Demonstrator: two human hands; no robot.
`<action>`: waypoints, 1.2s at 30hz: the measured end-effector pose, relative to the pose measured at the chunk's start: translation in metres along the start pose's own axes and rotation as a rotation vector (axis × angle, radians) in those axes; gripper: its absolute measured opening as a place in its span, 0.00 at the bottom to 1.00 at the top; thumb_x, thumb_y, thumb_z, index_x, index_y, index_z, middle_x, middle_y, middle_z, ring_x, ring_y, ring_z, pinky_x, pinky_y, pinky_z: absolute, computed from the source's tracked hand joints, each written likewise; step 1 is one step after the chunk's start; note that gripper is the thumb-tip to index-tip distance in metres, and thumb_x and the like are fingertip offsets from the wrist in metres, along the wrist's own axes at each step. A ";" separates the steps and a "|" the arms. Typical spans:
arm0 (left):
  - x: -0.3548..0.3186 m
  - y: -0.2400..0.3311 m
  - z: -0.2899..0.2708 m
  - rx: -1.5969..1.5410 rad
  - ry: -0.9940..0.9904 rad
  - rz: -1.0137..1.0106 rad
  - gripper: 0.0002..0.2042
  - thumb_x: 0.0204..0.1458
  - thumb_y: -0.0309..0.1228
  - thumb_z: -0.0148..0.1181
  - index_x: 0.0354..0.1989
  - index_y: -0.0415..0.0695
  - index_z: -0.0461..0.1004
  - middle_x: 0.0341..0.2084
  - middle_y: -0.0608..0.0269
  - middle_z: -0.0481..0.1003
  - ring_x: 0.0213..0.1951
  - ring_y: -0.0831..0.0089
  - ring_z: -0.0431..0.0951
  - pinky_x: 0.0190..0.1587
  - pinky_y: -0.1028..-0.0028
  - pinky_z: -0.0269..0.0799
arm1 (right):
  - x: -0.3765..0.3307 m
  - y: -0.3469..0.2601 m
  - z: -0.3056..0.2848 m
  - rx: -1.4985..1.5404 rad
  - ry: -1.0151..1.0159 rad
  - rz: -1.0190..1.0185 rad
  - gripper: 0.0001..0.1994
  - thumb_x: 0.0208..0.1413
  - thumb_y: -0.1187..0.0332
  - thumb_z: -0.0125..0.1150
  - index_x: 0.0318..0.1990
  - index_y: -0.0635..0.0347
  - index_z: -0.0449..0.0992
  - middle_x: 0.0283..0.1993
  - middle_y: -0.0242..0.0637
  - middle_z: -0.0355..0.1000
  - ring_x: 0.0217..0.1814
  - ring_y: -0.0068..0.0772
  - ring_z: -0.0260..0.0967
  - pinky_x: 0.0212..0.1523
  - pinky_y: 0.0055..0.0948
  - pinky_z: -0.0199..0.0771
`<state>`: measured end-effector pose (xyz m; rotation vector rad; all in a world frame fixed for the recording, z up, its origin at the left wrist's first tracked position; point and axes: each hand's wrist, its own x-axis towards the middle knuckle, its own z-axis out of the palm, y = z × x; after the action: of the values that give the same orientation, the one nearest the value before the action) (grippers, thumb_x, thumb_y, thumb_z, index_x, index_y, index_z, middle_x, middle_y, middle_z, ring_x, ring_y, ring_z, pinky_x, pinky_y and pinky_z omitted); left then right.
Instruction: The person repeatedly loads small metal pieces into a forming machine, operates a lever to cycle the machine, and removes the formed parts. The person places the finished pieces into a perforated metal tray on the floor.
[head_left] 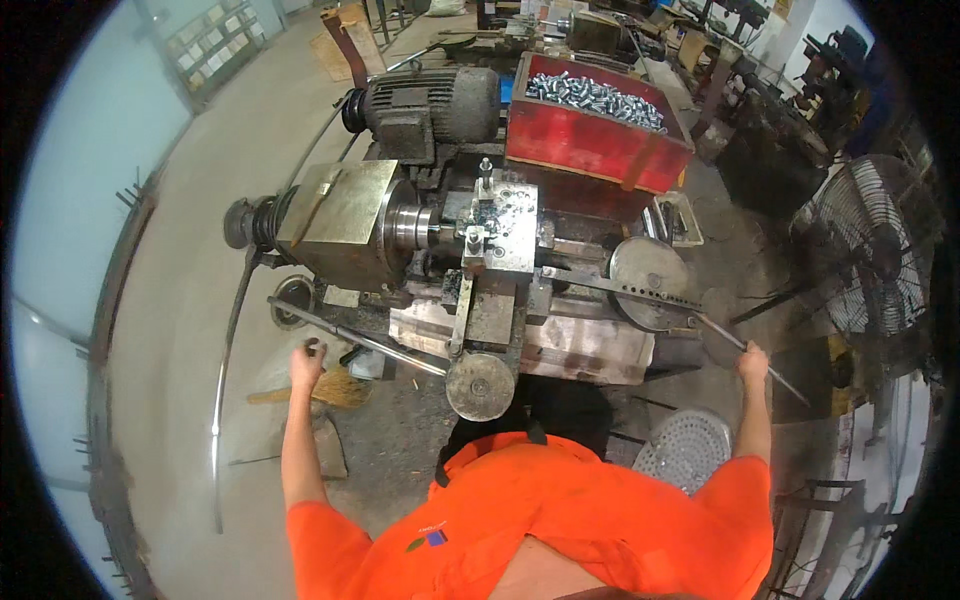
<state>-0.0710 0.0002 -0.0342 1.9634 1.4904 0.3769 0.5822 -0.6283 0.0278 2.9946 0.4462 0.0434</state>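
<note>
My right hand (752,362) is wrapped round a long metal lever rod (718,328), which joins a perforated flat bar by a round metal disc (650,275). Just below a second shiny rod (370,343), my left hand (307,365) is raised with its fingers curled together. Something small and dark shows at its fingertips, too small to name. That second rod runs to a round knob-like disc (480,386) at the front of a small lathe. On the lathe, a greasy tool block (510,228) with upright bolts faces the round spindle chuck (408,228).
Behind the lathe are an electric motor (450,105) and a red box (590,150) of small shiny metal pieces. A fan (865,245) stands at right, a perforated round stool seat (685,450) by my right arm. A broom (340,388) lies on the floor at left.
</note>
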 end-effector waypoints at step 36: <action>0.004 0.092 0.012 -0.602 -0.031 -0.215 0.21 0.52 0.46 0.52 0.32 0.34 0.66 0.16 0.63 0.65 0.15 0.68 0.73 0.17 0.72 0.76 | -0.011 -0.006 0.006 -0.140 0.146 0.114 0.34 0.38 0.60 0.61 0.57 0.55 0.63 0.49 0.45 0.66 0.49 0.48 0.66 0.50 0.44 0.64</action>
<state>0.0067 -0.0141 0.0146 1.3189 1.3494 0.6132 0.5707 -0.6264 0.0215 2.8859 0.2726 0.2927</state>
